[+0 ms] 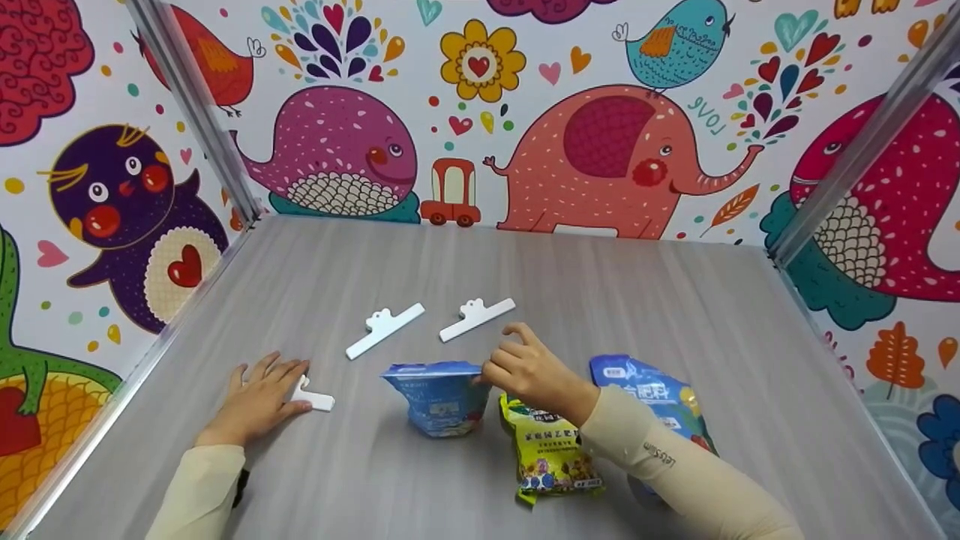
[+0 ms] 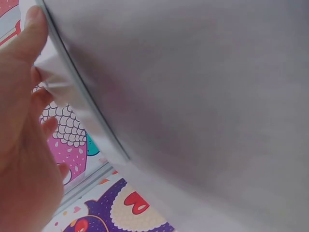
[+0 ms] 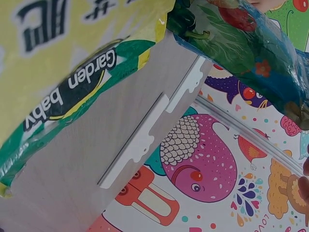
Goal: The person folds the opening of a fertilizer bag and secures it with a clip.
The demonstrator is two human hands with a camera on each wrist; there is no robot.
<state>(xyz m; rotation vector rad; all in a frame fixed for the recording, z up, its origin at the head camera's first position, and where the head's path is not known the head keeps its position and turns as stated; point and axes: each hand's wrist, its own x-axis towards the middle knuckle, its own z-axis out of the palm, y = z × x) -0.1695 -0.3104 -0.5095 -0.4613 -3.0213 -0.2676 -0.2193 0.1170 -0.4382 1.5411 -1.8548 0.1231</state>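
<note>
A small blue printed bag stands upright on the table with its top folded flat. My right hand pinches the right end of that fold. The bag's vegetable-printed side shows in the right wrist view, where only bits of my fingers appear at the right edge. At the left, my left hand holds a white plastic clip low at the table between thumb and fingers. From the left wrist, the clip's long bar runs diagonally, the thumb on its upper end and the other fingers behind.
Two more white clips lie beyond the standing bag. A yellow-green bag lies to its right, and a larger blue bag is partly hidden by my right forearm. Cartoon-printed walls with metal posts enclose the grey table.
</note>
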